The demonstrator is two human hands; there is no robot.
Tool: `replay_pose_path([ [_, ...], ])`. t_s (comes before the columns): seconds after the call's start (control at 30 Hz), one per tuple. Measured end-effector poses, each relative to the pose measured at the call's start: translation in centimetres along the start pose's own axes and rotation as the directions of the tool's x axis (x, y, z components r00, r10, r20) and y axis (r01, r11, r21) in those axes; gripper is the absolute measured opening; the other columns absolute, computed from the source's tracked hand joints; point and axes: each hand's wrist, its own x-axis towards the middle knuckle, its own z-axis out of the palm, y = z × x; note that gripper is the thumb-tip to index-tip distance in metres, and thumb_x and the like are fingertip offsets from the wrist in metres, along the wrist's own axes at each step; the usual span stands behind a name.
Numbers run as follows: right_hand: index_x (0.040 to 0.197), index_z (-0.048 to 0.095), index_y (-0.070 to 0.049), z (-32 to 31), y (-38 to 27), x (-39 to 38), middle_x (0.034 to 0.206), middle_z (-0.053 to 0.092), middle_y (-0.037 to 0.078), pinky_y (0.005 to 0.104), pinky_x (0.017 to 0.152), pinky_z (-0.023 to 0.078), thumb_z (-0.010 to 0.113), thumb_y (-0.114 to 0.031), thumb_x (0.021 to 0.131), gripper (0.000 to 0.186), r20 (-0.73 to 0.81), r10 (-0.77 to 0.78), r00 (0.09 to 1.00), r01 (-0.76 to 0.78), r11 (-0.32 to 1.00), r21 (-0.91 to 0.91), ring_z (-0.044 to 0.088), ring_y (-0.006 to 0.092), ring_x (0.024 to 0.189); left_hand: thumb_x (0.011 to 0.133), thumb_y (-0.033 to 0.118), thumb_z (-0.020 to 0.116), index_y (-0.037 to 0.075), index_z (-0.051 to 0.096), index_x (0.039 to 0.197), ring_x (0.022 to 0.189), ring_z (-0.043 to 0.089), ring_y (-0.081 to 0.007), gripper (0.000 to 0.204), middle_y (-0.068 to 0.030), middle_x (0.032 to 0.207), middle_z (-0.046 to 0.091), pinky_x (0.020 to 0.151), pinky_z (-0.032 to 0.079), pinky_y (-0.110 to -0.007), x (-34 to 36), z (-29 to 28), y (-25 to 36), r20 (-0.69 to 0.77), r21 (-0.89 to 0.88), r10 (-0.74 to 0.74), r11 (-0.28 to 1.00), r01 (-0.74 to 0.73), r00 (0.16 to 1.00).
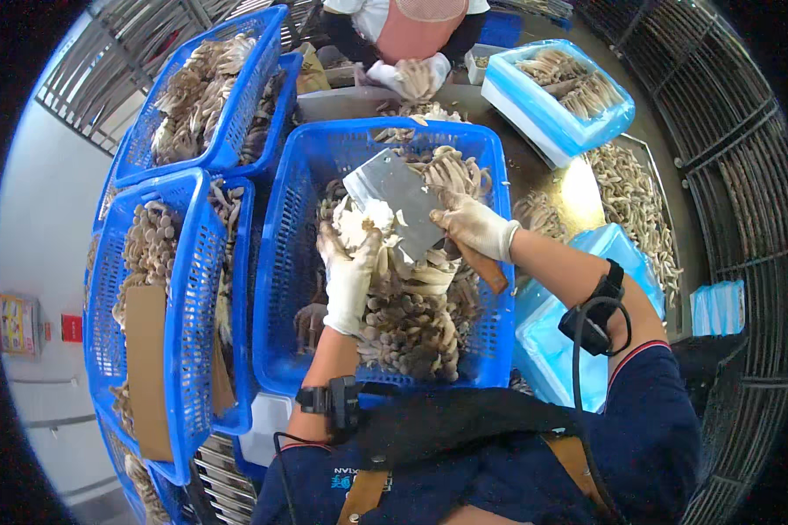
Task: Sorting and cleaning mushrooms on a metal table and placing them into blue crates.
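Note:
My left hand (348,284), in a pale glove, is closed around a clump of mushrooms (369,220). The clump's white, ragged base faces up toward the blade. In my gloved right hand (476,226) is a cleaver (392,194), its broad grey blade tilted against or just beside that base; I cannot tell if it is cutting in. The cleaver's wooden handle (482,267) sticks out below my right hand. Both hands are over a large blue plastic basket (270,262), where many grey-brown mushrooms (407,337) lie in bunches.
Blue baskets of mushrooms (171,346) are stacked at left, a cardboard piece (149,367) standing in one. At right are a blue-lined box of mushrooms (556,109), a blue-wrapped package (543,337) and loose mushrooms (630,197) on a tray. Across the table a person's gloved hands (411,77) hold mushrooms.

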Motion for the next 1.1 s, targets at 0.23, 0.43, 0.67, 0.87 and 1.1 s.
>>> replay_pose_path([
  [0.23,0.138,0.038,-0.002,-5.6,1.1,2.7,0.132,0.049,0.019,0.035,0.101,0.034,0.054,-0.03,0.091,0.057,0.275,-0.051,0.96,0.091,0.987,-0.135,0.045,0.0259,0.12,0.08,-0.003,0.065,0.012,-0.004,0.148,0.106,0.056,-0.0216,0.098,-0.0149,0.134,0.043,0.087,0.051,-0.032,1.2,-0.1,0.1,0.13,-0.318,0.073,0.948,-0.028,0.989],
  [0.43,0.14,0.037,-0.007,-6.2,-0.8,6.9,0.133,0.048,0.01,0.0328,0.1,0.036,0.054,-0.022,0.092,0.053,0.472,0.06,0.879,-0.07,0.998,0.004,0.045,0.02,0.118,0.077,-0.002,0.067,0.005,-0.016,0.145,0.117,0.047,-0.0218,0.108,-0.0196,0.139,0.035,0.095,0.043,-0.03,-0.5,1.8,2.7,0.102,-0.433,-0.038,0.898,0.079,0.994],
  [0.67,0.136,0.042,-0.002,-4.4,-1.2,10.6,0.133,0.05,0.012,0.0322,0.1,0.036,0.06,-0.032,0.088,0.059,0.502,0.04,0.864,-0.005,0.997,-0.072,0.048,0.022,0.118,0.076,-0.004,0.068,0.008,-0.02,0.144,0.12,0.043,-0.0221,0.112,-0.017,0.144,0.028,0.098,0.041,-0.03,-0.1,2.5,1.8,-0.031,-0.471,0.045,0.88,-0.054,0.999],
  [0.87,0.139,0.04,-0.006,-5.8,-0.2,9.4,0.129,0.054,0.017,0.0332,0.097,0.039,0.057,-0.034,0.09,0.059,0.485,-0.033,0.874,0.032,0.999,0.009,0.053,0.0248,0.114,0.081,-0.008,0.062,0.02,-0.021,0.145,0.109,0.052,-0.019,0.109,-0.0147,0.135,0.039,0.084,0.052,-0.03,0.5,2.1,0.2,0.06,-0.584,-0.026,0.81,0.056,0.998],
  [1.1,0.138,0.04,-0.006,-3.6,0.3,11.1,0.128,0.054,0.02,0.0356,0.098,0.038,0.054,-0.043,0.089,0.063,0.438,-0.003,0.899,0.146,0.945,-0.293,0.053,0.0316,0.116,0.081,-0.004,0.064,0.018,-0.024,0.143,0.115,0.049,-0.0218,0.111,-0.0169,0.141,0.033,0.091,0.048,-0.032,-0.8,3.0,2.1,0.014,-0.661,-0.09,0.746,0.077,0.996],
])
